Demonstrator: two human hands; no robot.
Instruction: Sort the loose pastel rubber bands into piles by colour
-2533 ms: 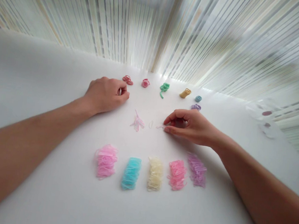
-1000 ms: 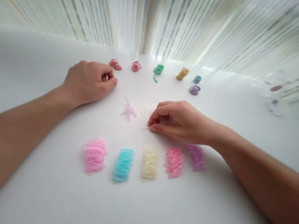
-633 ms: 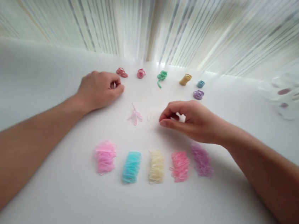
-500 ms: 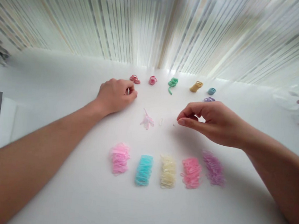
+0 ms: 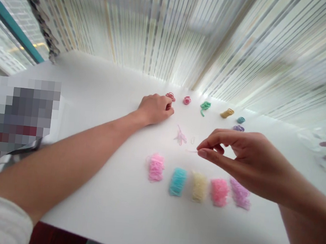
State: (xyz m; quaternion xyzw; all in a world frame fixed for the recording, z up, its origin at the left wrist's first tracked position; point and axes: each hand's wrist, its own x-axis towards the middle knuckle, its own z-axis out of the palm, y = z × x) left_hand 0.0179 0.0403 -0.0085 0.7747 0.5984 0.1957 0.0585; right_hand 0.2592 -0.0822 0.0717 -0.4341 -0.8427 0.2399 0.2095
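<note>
My right hand (image 5: 235, 156) is closed in a pinch on a thin pale pink rubber band (image 5: 191, 151), which sticks out to the left of the fingertips. Left of it on the table lie a single pale loop (image 5: 192, 140) and a small heap of pale pink bands (image 5: 181, 136). My left hand (image 5: 157, 109) rests on the table with its fingers curled closed, and nothing shows in it. Just beyond its fingers is a coil of red bands (image 5: 170, 96).
Nearer me lie piles of small bands: pink (image 5: 156, 168), turquoise (image 5: 178, 182), cream (image 5: 198, 186), coral (image 5: 219, 192) and purple (image 5: 240, 193). Behind are pink (image 5: 187, 100), green (image 5: 205, 108), yellow (image 5: 227, 113), blue (image 5: 241, 120) and violet coils (image 5: 238, 128). A striped curtain (image 5: 161, 28) hangs behind.
The view has turned left and tilted, so the table's front edge now shows. My right hand has moved nearer me, and the pale band in its pinch now shows clearly. My left hand stays resting.
</note>
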